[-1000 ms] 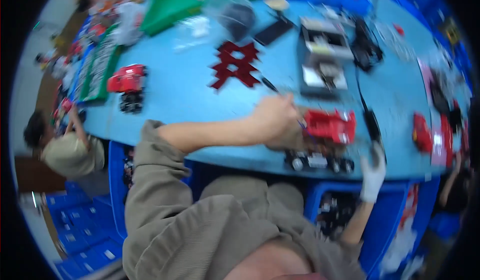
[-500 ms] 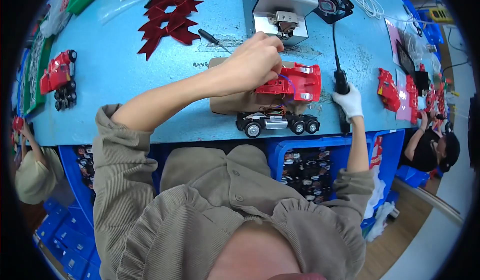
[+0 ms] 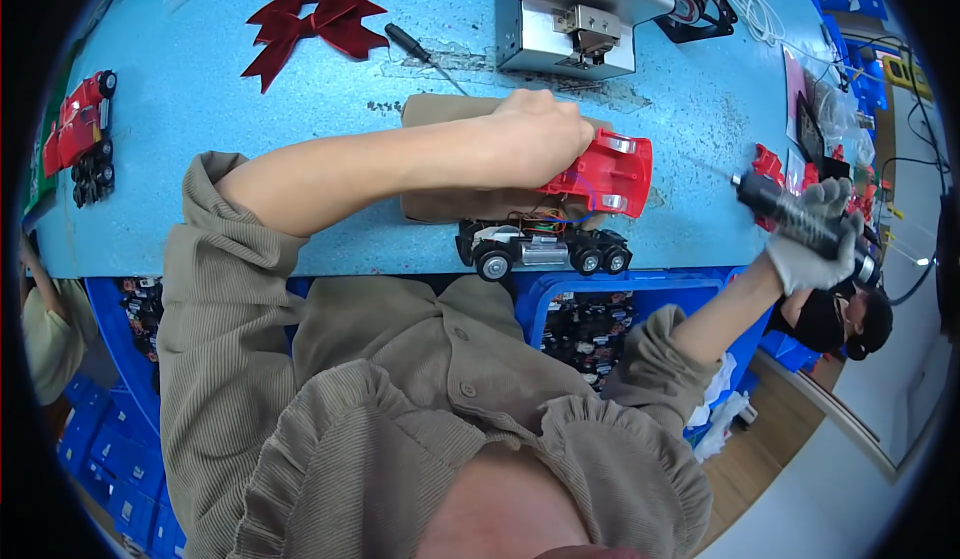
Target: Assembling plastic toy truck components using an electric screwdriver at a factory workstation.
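My left hand [image 3: 545, 137], bare, is closed with curled fingers on the upturned red toy truck body [image 3: 630, 177]; the fingertips are hidden behind the hand. Thin wires link that body to the black toy truck chassis [image 3: 545, 249], which stands on its wheels at the table's near edge. A brown padded block [image 3: 430, 199] lies beneath my left hand and forearm. In a white glove, my right hand [image 3: 825, 244] is wrapped round a black electric screwdriver [image 3: 790, 214], held off the table to the right with its thin bit directed up and left.
A grey metal machine [image 3: 580, 19] stands at the back, with a black fan [image 3: 695, 4] beside it. A screwdriver [image 3: 415, 47] and dark red bows [image 3: 315, 19] lie left of it. Another red truck [image 3: 85, 129] sits far left. A co-worker [image 3: 840, 319] is at right.
My right hand has lifted the electric screwdriver from upright beside the truck body and swung it out to the right, tilted. My left hand stays at the truck body, its fingers lower on it.
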Available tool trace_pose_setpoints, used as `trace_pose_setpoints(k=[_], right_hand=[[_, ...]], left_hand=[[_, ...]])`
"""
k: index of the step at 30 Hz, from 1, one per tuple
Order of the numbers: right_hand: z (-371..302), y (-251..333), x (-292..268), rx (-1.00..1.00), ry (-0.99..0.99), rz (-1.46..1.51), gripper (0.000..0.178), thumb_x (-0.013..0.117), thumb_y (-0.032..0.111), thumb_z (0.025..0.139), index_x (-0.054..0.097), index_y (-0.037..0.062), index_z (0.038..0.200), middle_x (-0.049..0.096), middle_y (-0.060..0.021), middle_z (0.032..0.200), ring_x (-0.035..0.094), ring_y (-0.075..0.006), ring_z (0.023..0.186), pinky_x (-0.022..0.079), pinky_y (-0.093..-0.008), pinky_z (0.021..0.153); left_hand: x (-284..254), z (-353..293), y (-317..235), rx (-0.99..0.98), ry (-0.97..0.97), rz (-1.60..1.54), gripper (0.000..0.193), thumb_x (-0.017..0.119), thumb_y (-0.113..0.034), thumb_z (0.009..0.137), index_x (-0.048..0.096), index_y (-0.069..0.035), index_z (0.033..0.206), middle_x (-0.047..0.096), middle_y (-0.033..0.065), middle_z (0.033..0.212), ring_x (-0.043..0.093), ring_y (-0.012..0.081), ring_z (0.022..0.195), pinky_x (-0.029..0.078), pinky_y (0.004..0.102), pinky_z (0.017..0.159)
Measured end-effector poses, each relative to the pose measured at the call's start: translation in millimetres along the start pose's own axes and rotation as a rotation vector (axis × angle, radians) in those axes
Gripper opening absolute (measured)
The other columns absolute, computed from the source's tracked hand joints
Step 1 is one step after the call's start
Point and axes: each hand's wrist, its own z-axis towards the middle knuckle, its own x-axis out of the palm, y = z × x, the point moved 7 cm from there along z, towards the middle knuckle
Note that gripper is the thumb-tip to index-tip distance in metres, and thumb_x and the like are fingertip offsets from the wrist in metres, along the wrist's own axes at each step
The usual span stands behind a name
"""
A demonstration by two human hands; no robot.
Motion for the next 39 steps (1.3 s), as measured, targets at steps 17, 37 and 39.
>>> trace_pose_setpoints(k=[17,37,39], right_hand=[[-50,-119,214,0.277,1.005,0.315,0.025,0.052,0.01,0.077,0.048,0.0061,0.101,0.047,-0.0071,0.061,0.049,-0.0207,0.051,0.045,-0.041,0.054],[-75,-120,226,0.118,1.131,0.085,0.006,0.047,-0.004,0.081,0.05,0.0016,0.08,0.048,-0.0073,0.059,0.054,-0.0189,0.054,0.05,-0.0336,0.058],[-80,-94,202,-0.473,0.601,-0.239,0.005,0.048,-0.003,0.081,0.05,0.002,0.082,0.047,-0.0064,0.058,0.053,-0.0175,0.053,0.05,-0.0325,0.057]], left_hand=[[-4,-8,0,0.049,-0.113,-0.034,0.012,0.059,-0.008,0.069,0.062,0.0,0.077,0.059,0.0174,0.088,0.062,0.0325,0.078,0.051,0.0396,0.065],[-2,-3,-1,0.06,-0.066,0.028,0.013,0.059,-0.009,0.072,0.061,-0.002,0.082,0.061,0.0183,0.088,0.062,0.0344,0.078,0.05,0.0416,0.065],[-2,-4,-5,0.065,-0.101,0.008,0.012,0.059,-0.009,0.071,0.061,-0.002,0.081,0.061,0.0186,0.086,0.062,0.0346,0.077,0.05,0.0419,0.064]])
